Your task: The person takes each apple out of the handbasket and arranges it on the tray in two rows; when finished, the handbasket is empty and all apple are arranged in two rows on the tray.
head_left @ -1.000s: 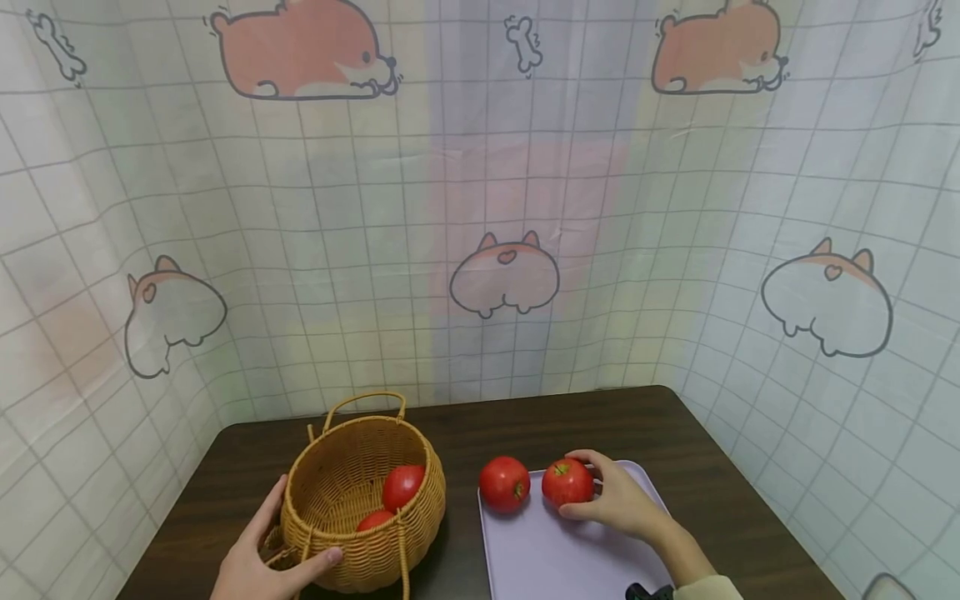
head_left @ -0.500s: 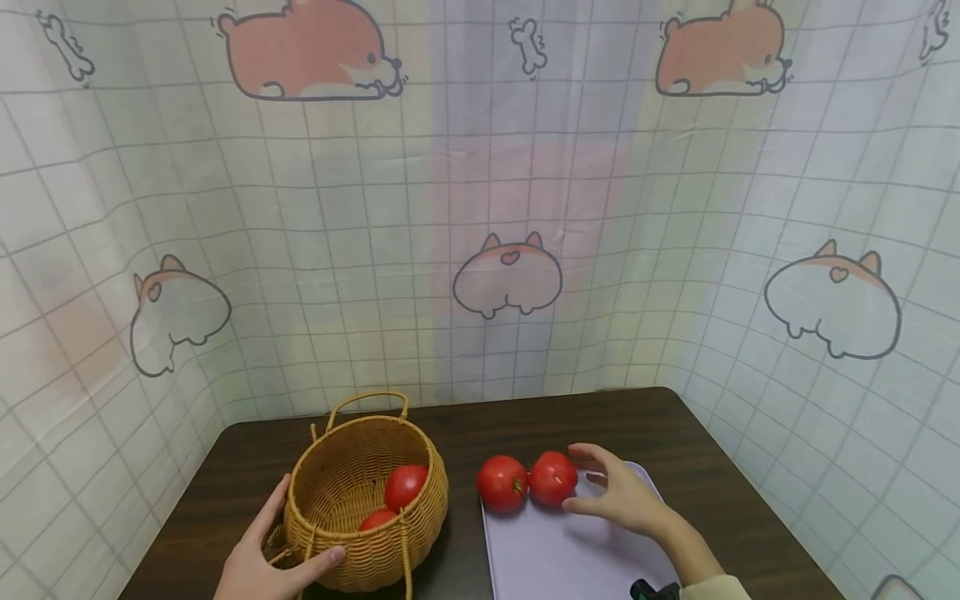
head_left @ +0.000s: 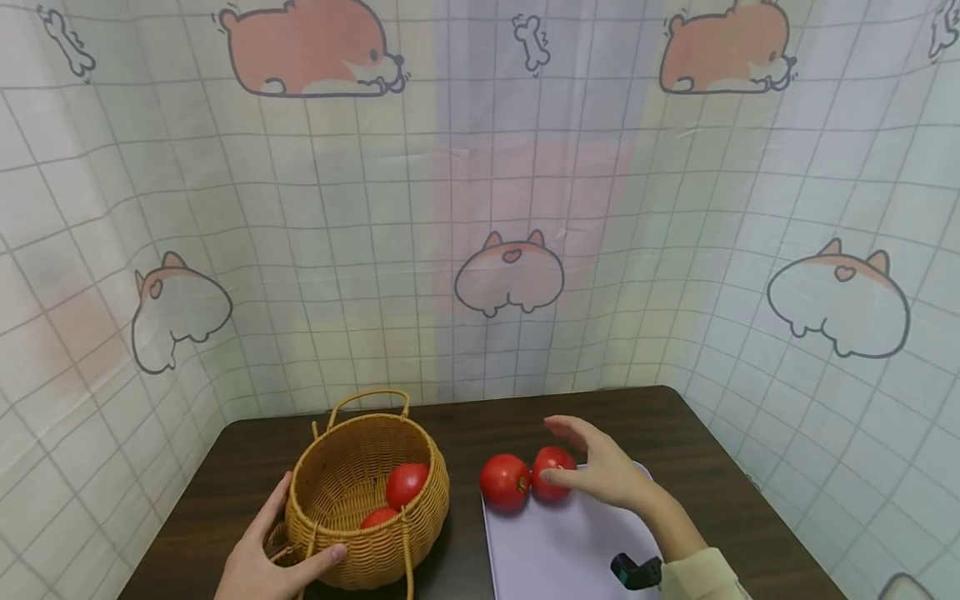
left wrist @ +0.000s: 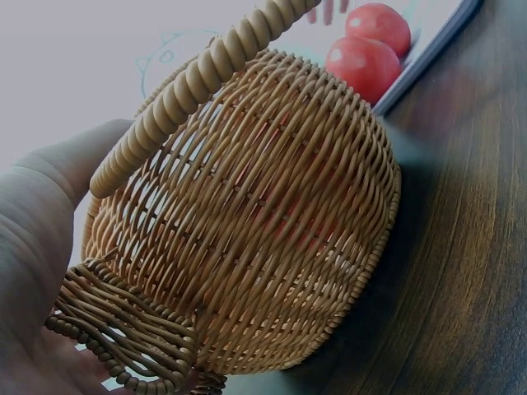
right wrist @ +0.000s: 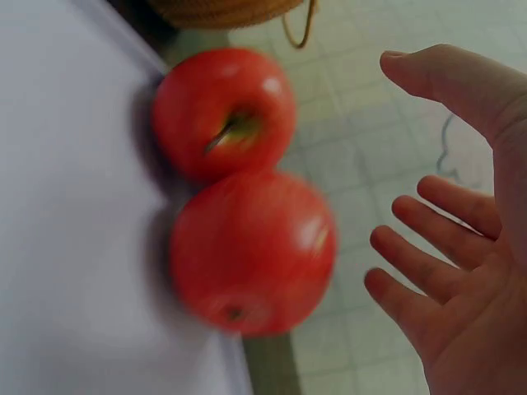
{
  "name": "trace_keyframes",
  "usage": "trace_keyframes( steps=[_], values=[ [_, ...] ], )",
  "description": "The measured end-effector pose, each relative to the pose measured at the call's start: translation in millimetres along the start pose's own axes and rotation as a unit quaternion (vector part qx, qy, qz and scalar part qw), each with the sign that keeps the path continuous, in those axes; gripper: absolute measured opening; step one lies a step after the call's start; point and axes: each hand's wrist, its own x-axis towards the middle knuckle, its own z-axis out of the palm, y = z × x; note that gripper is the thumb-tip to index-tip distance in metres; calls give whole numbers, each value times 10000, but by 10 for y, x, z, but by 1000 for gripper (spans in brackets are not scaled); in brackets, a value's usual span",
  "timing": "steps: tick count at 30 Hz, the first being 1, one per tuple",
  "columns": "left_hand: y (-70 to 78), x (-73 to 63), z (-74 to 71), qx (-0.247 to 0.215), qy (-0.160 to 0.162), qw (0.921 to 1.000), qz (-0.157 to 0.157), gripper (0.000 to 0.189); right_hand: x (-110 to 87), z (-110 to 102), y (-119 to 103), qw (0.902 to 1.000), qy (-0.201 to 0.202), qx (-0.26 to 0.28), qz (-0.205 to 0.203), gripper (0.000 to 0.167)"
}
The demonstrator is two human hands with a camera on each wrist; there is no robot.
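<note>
My left hand (head_left: 258, 567) holds the near left side of a round wicker basket (head_left: 426, 521), thumb along the outside below the rim. The basket's mouth tilts toward me, and two red apples (head_left: 407, 485) show inside. On the far left corner of a pale purple tray (head_left: 536, 554) two more apples sit against each other: a left apple (head_left: 504, 485), stem end showing in the right wrist view, and a right apple (right wrist: 251, 255) with its blossom end showing there. My right hand (head_left: 606, 473) hovers just right of and above that right apple, fingers spread and holding nothing.
A dark wood-grain table (head_left: 465, 429) lies under everything. The basket's wrapped handle (left wrist: 206, 82) crosses the left wrist view, and another handle (head_left: 371, 394) arches at the back. A gridded curtain (head_left: 337, 250) with cartoon dogs surrounds the table's back and sides.
My right hand has let go of the right apple and lifted up and back over it. That apple has rolled left against its neighbour. The left hand and basket stay put.
</note>
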Motion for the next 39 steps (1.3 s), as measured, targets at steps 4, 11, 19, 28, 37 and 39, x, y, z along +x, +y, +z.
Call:
trace_keyframes(
  steps=[4,11,19,28,37,39],
  values=[
    [-12,0,3,-6,24,10000,7,132,169,-6,-194,9996,-171,-31,-200,80],
    [-13,-3,11,7,55,10000,11,131,445,27,-504,9983,-454,14,-367,78],
    [0,-20,22,-64,87,9999,23,131,663,59,-821,9951,-897,62,-414,80],
    [5,-16,26,-49,76,10000,8,131,926,171,-1083,9872,-1408,-149,-738,75],
    [0,8,27,65,69,9999,-34,136,1231,366,-1501,9696,-2232,-612,-798,73],
    [3,3,28,113,71,9999,-26,137,1302,423,-1594,9648,-2411,-710,-776,70]
  ],
)
